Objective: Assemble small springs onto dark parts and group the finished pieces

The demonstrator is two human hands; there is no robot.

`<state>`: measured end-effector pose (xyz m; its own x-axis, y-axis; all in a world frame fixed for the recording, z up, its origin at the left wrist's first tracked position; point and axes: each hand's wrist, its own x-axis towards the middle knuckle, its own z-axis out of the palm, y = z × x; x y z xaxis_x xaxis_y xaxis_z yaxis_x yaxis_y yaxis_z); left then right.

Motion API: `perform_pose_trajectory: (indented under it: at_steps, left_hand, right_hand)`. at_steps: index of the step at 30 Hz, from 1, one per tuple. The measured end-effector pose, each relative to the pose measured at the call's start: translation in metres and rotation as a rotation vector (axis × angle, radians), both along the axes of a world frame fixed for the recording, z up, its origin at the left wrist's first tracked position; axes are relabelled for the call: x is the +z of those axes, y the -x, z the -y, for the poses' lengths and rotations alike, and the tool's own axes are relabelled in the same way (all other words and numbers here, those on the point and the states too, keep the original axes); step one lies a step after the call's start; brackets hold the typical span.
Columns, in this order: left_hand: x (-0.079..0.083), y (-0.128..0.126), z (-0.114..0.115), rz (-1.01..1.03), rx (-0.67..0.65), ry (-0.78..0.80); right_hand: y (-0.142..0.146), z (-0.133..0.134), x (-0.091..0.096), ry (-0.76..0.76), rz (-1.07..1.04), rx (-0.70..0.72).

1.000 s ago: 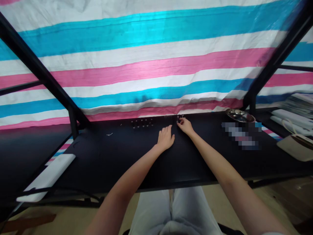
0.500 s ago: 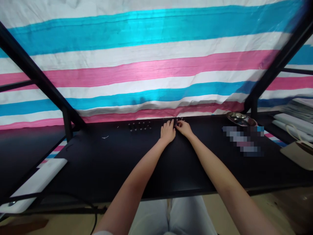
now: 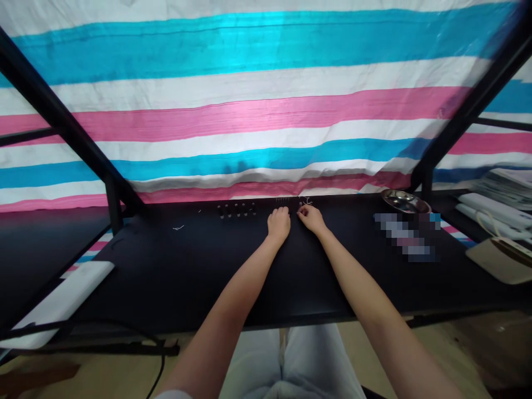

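Observation:
My left hand (image 3: 279, 223) rests palm down toward the back of the black table, fingers together and curled under; whatever they may hold is hidden. Just to its right, my right hand (image 3: 312, 219) pinches thumb and fingertips together over something too small to make out. Behind the left hand stands a row of tiny thin pieces (image 3: 282, 200). Beyond the right fingertips lie small white curly strands (image 3: 306, 200) near a little grey piece (image 3: 301, 205). Left of both hands, several small dark cylinders with light tops (image 3: 236, 210) stand in two rows.
A shiny metal dish (image 3: 405, 201) and a pixelated patch (image 3: 405, 238) are on the right. White scraps (image 3: 178, 228) lie left on the black table (image 3: 166, 277). A white flat object (image 3: 62, 302) sits at the left edge. Papers and a beige pouch (image 3: 501, 260) are far right.
My left hand has drawn back slightly and left, its spread fingers now curled, uncovering the thin pieces behind. My right hand stays pinched in nearly the same place.

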<state>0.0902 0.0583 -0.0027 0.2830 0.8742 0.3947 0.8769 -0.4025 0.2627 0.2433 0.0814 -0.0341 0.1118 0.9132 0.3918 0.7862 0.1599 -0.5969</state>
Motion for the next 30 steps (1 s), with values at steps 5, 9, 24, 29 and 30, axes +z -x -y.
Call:
perform_pose_trajectory:
  at_steps: [5, 9, 24, 29, 30]
  left_hand:
    - [-0.001, 0.010, 0.007, 0.145, -0.108, -0.042]
    - [0.000, 0.020, 0.023, 0.238, -0.293, -0.062]
    - [0.000, 0.053, 0.043, 1.010, -0.072, 0.120]
    - [0.008, 0.048, 0.051, 0.913, -0.214, 0.094]
    - [0.010, 0.047, 0.053, 0.884, -0.239, 0.084]
  right_hand:
    - [0.000, 0.011, 0.001, -0.015, 0.002, 0.015]
    - [0.000, 0.023, 0.001, -0.023, -0.065, 0.044]
    - [0.030, 0.079, 0.029, -0.062, 0.122, 0.051]
    - [0.032, 0.084, 0.038, -0.037, 0.251, -0.009]
    - [0.032, 0.085, 0.040, -0.033, 0.275, -0.017]
